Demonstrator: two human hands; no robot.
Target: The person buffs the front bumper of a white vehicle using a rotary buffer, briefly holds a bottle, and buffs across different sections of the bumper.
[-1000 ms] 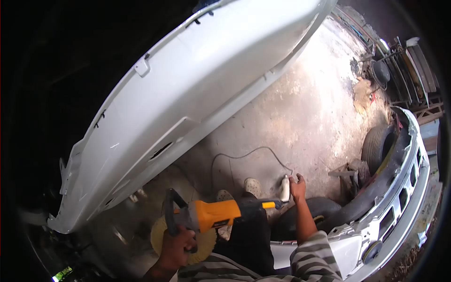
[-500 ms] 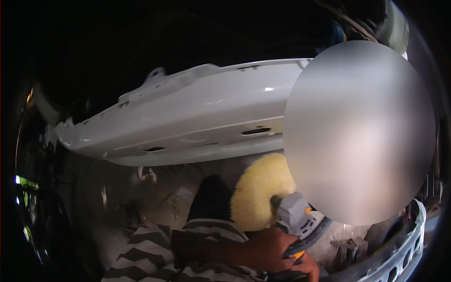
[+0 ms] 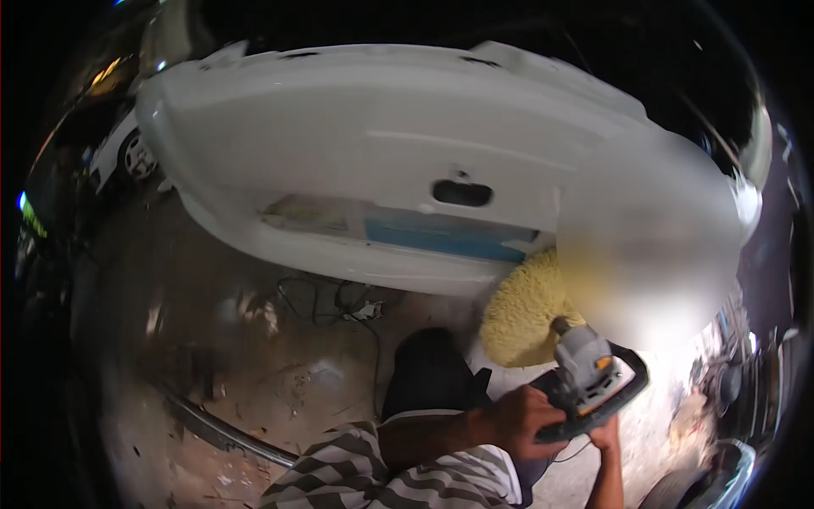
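My left hand (image 3: 527,419) is wrapped round the black handle of a grey and black polisher (image 3: 585,360). Lower on the tool's right side, my right hand (image 3: 605,433) grips its rear part, the fingers partly hidden behind the black loop. A round yellow wool pad (image 3: 524,314) is fitted to the polisher's head. The pad lies at the lower edge of a large white car panel (image 3: 322,127); whether they touch cannot be told. An oval hole and a blue strip (image 3: 441,231) show on the panel. A blurred patch hides its right end and part of the pad.
A cable (image 3: 318,310) and a scrap of white litter (image 3: 366,310) lie on the dirty floor. A dark curved bar (image 3: 229,433) is at lower left. At lower right stands a light-edged car part (image 3: 739,475). A white car's wheel (image 3: 138,157) appears far left.
The view has turned, so more of the panel's face and the floor shows. The polisher and both hands appear farther right and higher. My right hand is more visible.
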